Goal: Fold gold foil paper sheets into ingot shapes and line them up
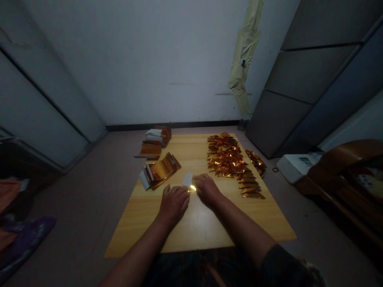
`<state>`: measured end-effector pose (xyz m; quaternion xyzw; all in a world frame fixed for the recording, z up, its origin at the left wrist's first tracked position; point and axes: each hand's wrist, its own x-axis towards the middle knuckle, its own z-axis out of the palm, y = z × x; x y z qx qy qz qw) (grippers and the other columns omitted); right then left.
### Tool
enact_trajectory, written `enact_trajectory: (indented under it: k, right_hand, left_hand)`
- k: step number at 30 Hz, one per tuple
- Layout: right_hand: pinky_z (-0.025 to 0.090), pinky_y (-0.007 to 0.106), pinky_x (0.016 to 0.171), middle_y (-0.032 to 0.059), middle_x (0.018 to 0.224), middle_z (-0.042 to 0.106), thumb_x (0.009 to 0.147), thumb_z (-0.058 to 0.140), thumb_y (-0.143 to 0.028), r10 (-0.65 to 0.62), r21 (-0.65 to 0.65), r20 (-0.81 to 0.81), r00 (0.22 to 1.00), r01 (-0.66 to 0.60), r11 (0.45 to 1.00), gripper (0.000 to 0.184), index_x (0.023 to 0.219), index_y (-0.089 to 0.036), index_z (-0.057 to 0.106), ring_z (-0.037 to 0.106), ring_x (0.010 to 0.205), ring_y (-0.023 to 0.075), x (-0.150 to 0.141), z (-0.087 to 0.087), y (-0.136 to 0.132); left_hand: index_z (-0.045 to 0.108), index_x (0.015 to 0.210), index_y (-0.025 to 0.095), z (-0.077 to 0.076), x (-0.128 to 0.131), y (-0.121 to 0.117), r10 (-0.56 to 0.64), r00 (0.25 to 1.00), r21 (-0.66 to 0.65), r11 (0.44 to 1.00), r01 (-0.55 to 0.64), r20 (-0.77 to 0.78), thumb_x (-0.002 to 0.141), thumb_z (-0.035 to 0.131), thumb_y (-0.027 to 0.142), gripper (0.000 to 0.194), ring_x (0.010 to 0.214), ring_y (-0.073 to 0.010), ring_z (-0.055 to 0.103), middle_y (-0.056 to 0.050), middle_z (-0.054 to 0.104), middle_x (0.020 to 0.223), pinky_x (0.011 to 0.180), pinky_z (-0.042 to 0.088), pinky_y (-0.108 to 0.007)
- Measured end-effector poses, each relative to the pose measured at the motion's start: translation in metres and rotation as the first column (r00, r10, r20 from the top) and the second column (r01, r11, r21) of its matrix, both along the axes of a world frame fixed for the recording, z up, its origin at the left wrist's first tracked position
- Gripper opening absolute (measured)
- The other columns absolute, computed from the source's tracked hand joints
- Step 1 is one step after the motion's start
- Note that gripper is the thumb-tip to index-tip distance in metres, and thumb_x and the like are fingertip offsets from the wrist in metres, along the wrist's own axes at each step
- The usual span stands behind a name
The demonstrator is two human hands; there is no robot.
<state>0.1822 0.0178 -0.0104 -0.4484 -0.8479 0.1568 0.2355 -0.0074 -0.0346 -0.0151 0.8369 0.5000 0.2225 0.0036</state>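
Your left hand and right hand meet near the middle of the table. Both hands are narrow, with the fingers curled in and down. Between them sits a small white card, with a bit of gold foil at its lower edge. Your fingers hide part of it, so you cannot tell which hand has a real hold.

The foil is thin and slick. If you pull too hard, it could tear or crease. If your grip is too light, the foil or card could slip away. Your right wrist is not far from the row of gold packs, and a bump could push them out of line. They sit close to the table's right edge, so some could slide off. The gold stack on the left could tip if your left arm swings wide.

Both arms reach forward from your body, wrists low, and your elbows are out to the sides.
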Motion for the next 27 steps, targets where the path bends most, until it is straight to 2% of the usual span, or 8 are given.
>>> enact_trajectory:
  k: [3, 7, 11, 15, 22, 27]
  right_hand:
    - [0.032, 0.034, 0.082, 0.0051, 0.104, 0.066, 0.086, 0.055, -0.017, -0.023, 0.045, 0.135, 0.991, 0.017, 0.999, 0.013, 0.094, -0.023, 0.064, 0.048, 0.099, 0.0231, 0.000, 0.004, -0.007]
    - [0.031, 0.036, 0.079, 0.0079, 0.095, 0.067, 0.087, 0.057, -0.020, -0.055, 0.072, 0.223, 0.973, 0.040, 0.997, 0.008, 0.088, -0.020, 0.064, 0.050, 0.092, 0.0230, -0.007, 0.009, -0.023]
    - [0.030, 0.035, 0.077, 0.0075, 0.086, 0.066, 0.088, 0.056, -0.019, -0.023, 0.052, 0.214, 0.977, 0.012, 0.999, 0.011, 0.081, -0.019, 0.064, 0.051, 0.086, 0.0209, -0.014, 0.011, -0.039]
    - [0.029, 0.032, 0.076, 0.0044, 0.089, 0.066, 0.090, 0.055, -0.018, 0.035, 0.031, 0.173, 0.984, -0.041, 0.999, 0.012, 0.083, -0.020, 0.064, 0.051, 0.087, 0.0185, -0.010, 0.011, -0.042]
    - [0.028, 0.031, 0.074, 0.0036, 0.096, 0.067, 0.091, 0.059, -0.022, 0.079, 0.040, 0.170, 0.982, -0.087, 0.995, 0.007, 0.089, -0.020, 0.066, 0.048, 0.090, 0.0182, 0.015, 0.011, -0.028]
    - [0.028, 0.031, 0.076, 0.0036, 0.098, 0.068, 0.091, 0.059, -0.024, 0.113, 0.053, 0.166, 0.980, -0.123, 0.991, 0.008, 0.091, -0.021, 0.067, 0.049, 0.092, 0.0186, 0.019, 0.012, -0.025]
  left_hand:
    - [0.068, 0.092, 0.025, 0.002, 0.002, 0.005, 0.040, 0.999, 0.065, 0.997, -0.039, -0.006, 0.089, 0.054, 0.025, 0.015, 0.103, -0.0255, 0.061, -0.004, 0.072, 0.110, 0.103, 0.029, -0.058]
    - [0.068, 0.085, 0.021, 0.004, 0.003, 0.014, 0.102, 0.995, 0.105, 0.990, -0.099, -0.015, 0.089, 0.052, 0.023, 0.017, 0.100, -0.0264, 0.061, -0.006, 0.073, 0.103, 0.099, 0.034, -0.054]
    - [0.068, 0.092, 0.019, -0.002, 0.000, 0.021, 0.137, 0.990, 0.108, 0.985, -0.132, -0.034, 0.091, 0.050, 0.024, 0.019, 0.098, -0.0263, 0.062, -0.008, 0.073, 0.102, 0.097, 0.037, -0.052]
    - [0.067, 0.096, 0.020, -0.008, -0.003, 0.023, 0.154, 0.988, 0.105, 0.983, -0.150, -0.031, 0.092, 0.049, 0.022, 0.019, 0.106, -0.0264, 0.060, -0.008, 0.072, 0.106, 0.099, 0.035, -0.052]
    - [0.067, 0.100, 0.027, -0.007, -0.002, 0.019, 0.171, 0.984, 0.085, 0.982, -0.166, -0.052, 0.092, 0.052, 0.025, 0.018, 0.114, -0.0266, 0.058, -0.003, 0.072, 0.112, 0.107, 0.023, -0.060]
    - [0.065, 0.111, 0.029, -0.004, -0.004, 0.013, 0.148, 0.983, 0.055, 0.988, -0.142, -0.109, 0.091, 0.051, 0.022, 0.025, 0.122, -0.0271, 0.055, -0.004, 0.068, 0.122, 0.112, 0.011, -0.063]
